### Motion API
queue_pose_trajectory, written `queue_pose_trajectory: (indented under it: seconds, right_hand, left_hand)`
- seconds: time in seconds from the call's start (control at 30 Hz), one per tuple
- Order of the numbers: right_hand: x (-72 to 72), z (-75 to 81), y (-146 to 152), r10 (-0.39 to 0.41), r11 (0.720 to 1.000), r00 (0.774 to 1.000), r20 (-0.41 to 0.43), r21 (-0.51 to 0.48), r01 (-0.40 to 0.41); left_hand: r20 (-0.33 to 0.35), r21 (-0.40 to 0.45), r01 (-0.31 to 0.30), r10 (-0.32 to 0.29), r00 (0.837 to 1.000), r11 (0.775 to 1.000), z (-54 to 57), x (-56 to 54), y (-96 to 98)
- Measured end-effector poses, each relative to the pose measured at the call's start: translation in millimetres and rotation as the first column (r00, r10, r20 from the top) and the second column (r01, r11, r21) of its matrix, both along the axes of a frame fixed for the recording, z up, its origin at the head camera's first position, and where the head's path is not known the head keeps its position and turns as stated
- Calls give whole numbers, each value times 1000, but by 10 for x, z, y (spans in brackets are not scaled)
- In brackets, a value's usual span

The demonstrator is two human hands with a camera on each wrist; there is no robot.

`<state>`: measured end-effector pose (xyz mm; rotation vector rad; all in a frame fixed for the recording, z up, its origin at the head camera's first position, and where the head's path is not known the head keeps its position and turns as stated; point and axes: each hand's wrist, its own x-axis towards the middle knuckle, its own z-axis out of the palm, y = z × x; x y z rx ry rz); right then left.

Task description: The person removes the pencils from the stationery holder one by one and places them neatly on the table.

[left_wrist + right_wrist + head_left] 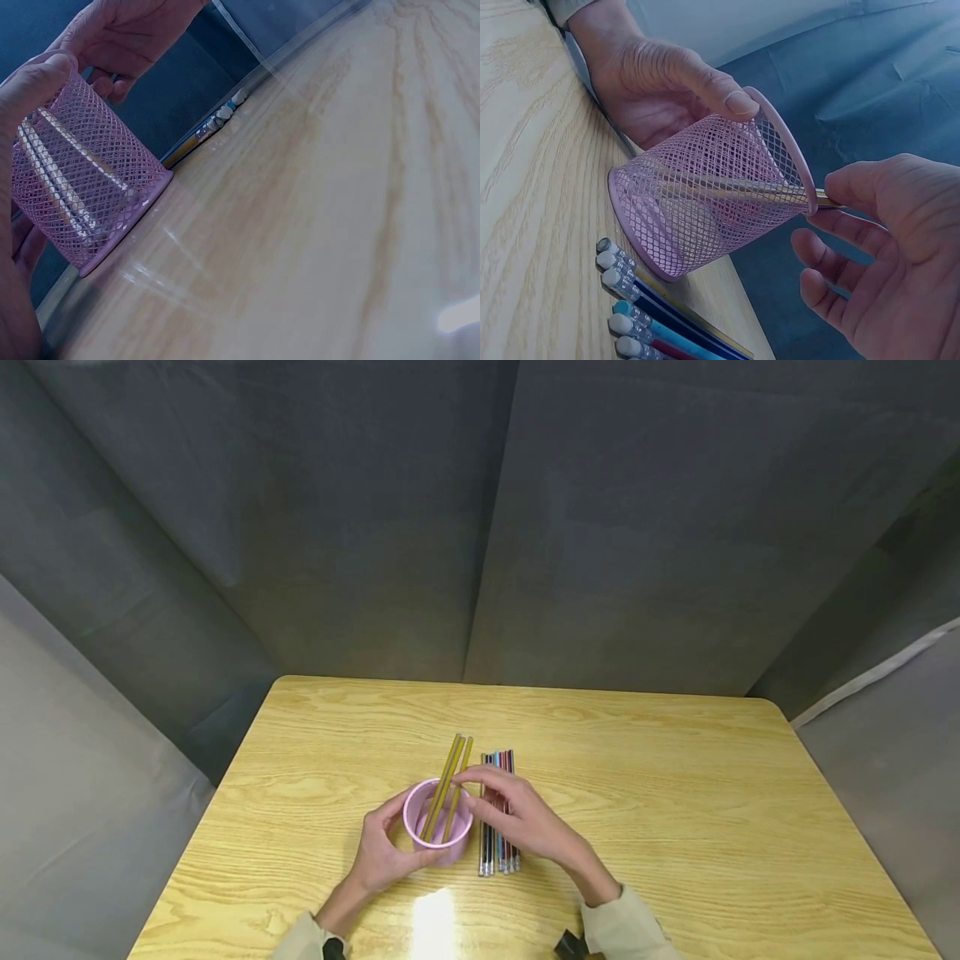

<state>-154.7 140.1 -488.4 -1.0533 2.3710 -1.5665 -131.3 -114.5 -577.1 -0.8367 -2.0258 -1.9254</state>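
A pink mesh pencil cup (453, 857) stands upright on the table, with a few yellow pencils (451, 760) leaning inside it. My left hand (378, 853) grips the cup from the left, its thumb at the near rim and its fingers round the far side. Over the cup's right rim, my right hand (528, 822) pinches a yellow pencil (822, 198) between thumb and forefinger, the other fingers loosely curled. Just right of the cup, partly under the right hand, several pencils (500, 853) in dark, blue and red lie side by side, erasers toward me.
The wood-grain table (675, 793) extends on both sides of the hands. Grey cloth (375, 527) hangs behind the table and along its sides. Glare (433, 918) shows on the tabletop near the front.
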Motion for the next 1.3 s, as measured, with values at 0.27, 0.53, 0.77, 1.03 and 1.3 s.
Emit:
queue_pose_trajectory:
  seconds: [0.27, 0.53, 0.77, 1.03, 1.3]
  right_hand:
    - [6, 31, 22, -34, 999, 999, -21, 6, 34]
    - [14, 67, 48, -76, 997, 996, -41, -13, 75]
    - [19, 129, 60, -108, 994, 992, -62, -21, 107]
    - [9, 185, 104, -123, 992, 991, -58, -36, 121]
    - [-14, 235, 171, -162, 985, 985, -68, -69, 157]
  left_hand:
    - [0, 9, 7, -7, 1000, 1000, -6, 1, -3]
    - [-3, 7, 5, -5, 1000, 1000, -16, -2, -6]
    - [1, -2, -2, 2, 1000, 1000, -1, -3, -2]
    - [-20, -6, -6, 6, 1000, 1000, 3, -7, -3]
    - [-12, -4, -4, 4, 1000, 1000, 1, -3, -1]
